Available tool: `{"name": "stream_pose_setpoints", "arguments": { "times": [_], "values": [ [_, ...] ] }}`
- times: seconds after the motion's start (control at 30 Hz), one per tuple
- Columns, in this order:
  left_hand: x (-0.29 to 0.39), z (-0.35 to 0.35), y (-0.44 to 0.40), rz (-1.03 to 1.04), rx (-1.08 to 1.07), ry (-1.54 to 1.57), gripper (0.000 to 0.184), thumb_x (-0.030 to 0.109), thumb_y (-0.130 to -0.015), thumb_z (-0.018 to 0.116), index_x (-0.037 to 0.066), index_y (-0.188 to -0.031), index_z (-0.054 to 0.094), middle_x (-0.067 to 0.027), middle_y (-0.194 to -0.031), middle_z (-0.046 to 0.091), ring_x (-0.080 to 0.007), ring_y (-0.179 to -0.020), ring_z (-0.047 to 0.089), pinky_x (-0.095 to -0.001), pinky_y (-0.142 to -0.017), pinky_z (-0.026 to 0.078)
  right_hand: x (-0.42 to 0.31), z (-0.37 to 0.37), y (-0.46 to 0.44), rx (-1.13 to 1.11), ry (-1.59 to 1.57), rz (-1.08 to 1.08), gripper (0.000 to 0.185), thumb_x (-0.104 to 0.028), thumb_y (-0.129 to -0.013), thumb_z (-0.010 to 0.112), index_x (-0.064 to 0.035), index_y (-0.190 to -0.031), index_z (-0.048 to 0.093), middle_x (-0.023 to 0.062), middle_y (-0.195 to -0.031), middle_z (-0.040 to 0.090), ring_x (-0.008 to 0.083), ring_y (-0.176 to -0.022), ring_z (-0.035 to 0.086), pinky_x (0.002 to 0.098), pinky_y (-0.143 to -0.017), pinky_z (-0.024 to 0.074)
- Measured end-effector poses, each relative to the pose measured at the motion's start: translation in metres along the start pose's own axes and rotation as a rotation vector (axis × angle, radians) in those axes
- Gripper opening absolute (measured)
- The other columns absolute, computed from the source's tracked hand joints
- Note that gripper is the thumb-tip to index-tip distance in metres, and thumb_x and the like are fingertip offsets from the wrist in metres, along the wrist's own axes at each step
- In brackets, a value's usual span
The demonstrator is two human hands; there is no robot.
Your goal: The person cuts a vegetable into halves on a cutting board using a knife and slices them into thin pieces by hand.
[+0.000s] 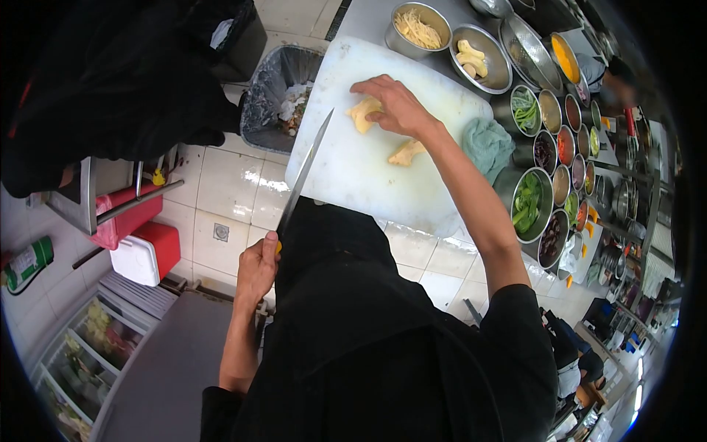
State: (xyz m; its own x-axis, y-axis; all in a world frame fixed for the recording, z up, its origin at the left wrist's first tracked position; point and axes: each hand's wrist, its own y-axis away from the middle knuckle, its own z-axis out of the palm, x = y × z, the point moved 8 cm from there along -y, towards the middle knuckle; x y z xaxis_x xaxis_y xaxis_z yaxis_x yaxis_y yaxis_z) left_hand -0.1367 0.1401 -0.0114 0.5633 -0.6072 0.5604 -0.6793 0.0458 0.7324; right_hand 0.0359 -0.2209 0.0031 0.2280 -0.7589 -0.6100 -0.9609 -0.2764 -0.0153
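Note:
A knife [305,173] with a long blade is in my left hand [258,267], its fingers closed round the yellow handle left of my dark apron. The blade points up along the left edge of the white cutting board [346,166]. Over the board, my right hand [398,107] has its fingers stretched out and apart, with the thumb touching a pale yellow, knobbly piece [362,116]. A second such piece [405,153] lies below it, near my right wrist. A green cloth [487,147] lies at the board's right edge.
A bin lined with black plastic [265,110] stands left of the board. Metal bowls [482,35] and several containers of vegetables line the right side, including one of green leaves [527,206]. A person in dark clothes [110,81] is at the upper left.

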Motion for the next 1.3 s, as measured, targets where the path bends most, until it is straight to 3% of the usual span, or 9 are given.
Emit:
{"name": "stream_pose_setpoints", "arguments": {
  "times": [0.07,0.17,0.3,0.4,0.8,1.1,1.3],
  "values": [
    [0.004,-0.002,0.001,-0.002,0.007,0.010,0.075,0.063,-0.103,0.042,-0.006,-0.081,0.064,-0.0108,-0.063,0.058,-0.0165,-0.055,0.056,-0.0345,-0.055,0.045,-0.011,-0.019,0.008,0.201,0.047,-0.082,0.041,-0.001,-0.077,0.075,-0.0054,-0.117,0.067,0.0118,-0.118,0.066,0.0313,-0.109,0.062,0.0412,-0.093,0.0507],
    [0.005,-0.003,0.002,0.005,0.017,-0.019,0.075,0.061,-0.104,0.042,-0.006,-0.083,0.065,-0.0136,-0.066,0.062,-0.0210,-0.061,0.060,-0.0368,-0.061,0.048,0.016,-0.014,0.030,0.227,-0.039,0.211,0.038,-0.005,-0.079,0.077,-0.0039,-0.116,0.069,0.0127,-0.119,0.067,0.0302,-0.103,0.064,0.0391,-0.087,0.0542],
    [0.006,0.003,-0.006,0.066,0.007,-0.115,0.075,0.061,-0.104,0.041,-0.007,-0.087,0.067,-0.0183,-0.073,0.067,-0.0308,-0.071,0.067,-0.0413,-0.071,0.051,0.016,0.006,0.045,0.287,-0.020,0.340,0.036,-0.010,-0.081,0.079,-0.0037,-0.115,0.072,0.0132,-0.116,0.068,0.0289,-0.095,0.067,0.0367,-0.079,0.0564],
    [0.016,0.007,-0.006,0.070,-0.027,-0.160,0.075,0.061,-0.104,0.040,-0.007,-0.089,0.068,-0.0200,-0.076,0.069,-0.0348,-0.075,0.068,-0.0430,-0.073,0.052,0.022,0.015,0.050,0.291,-0.125,0.442,0.039,-0.010,-0.080,0.079,-0.0026,-0.117,0.071,0.0176,-0.120,0.067,0.0358,-0.113,0.061,0.0424,-0.098,0.0505],
    [0.014,0.010,-0.012,0.095,-0.014,-0.182,0.075,0.061,-0.104,0.040,-0.007,-0.090,0.069,-0.0217,-0.078,0.070,-0.0369,-0.078,0.070,-0.0442,-0.075,0.053,0.026,0.012,0.044,0.247,-0.114,0.486,0.027,-0.011,-0.078,0.081,-0.0027,-0.101,0.070,0.0133,-0.108,0.068,0.0329,-0.105,0.063,0.0422,-0.091,0.0508],
    [0.009,0.012,-0.010,0.080,-0.017,-0.186,0.077,0.063,-0.103,0.039,-0.007,-0.092,0.070,-0.0219,-0.080,0.071,-0.0383,-0.080,0.070,-0.0456,-0.076,0.053,0.050,0.015,0.041,0.168,-0.371,0.563,0.019,-0.006,-0.079,0.081,-0.0027,-0.092,0.067,0.0029,-0.080,0.068,0.0112,-0.074,0.061,0.0274,-0.074,0.0529],
    [0.009,0.012,-0.010,0.078,-0.019,-0.183,0.077,0.063,-0.103,0.039,-0.007,-0.089,0.069,-0.0212,-0.077,0.069,-0.0380,-0.078,0.069,-0.0454,-0.075,0.052,0.069,0.022,0.038,0.166,-0.523,0.525,0.021,-0.006,-0.083,0.079,-0.0057,-0.103,0.075,0.0012,-0.083,0.070,0.0088,-0.075,0.061,0.0254,-0.075,0.0525]
  ]
}}
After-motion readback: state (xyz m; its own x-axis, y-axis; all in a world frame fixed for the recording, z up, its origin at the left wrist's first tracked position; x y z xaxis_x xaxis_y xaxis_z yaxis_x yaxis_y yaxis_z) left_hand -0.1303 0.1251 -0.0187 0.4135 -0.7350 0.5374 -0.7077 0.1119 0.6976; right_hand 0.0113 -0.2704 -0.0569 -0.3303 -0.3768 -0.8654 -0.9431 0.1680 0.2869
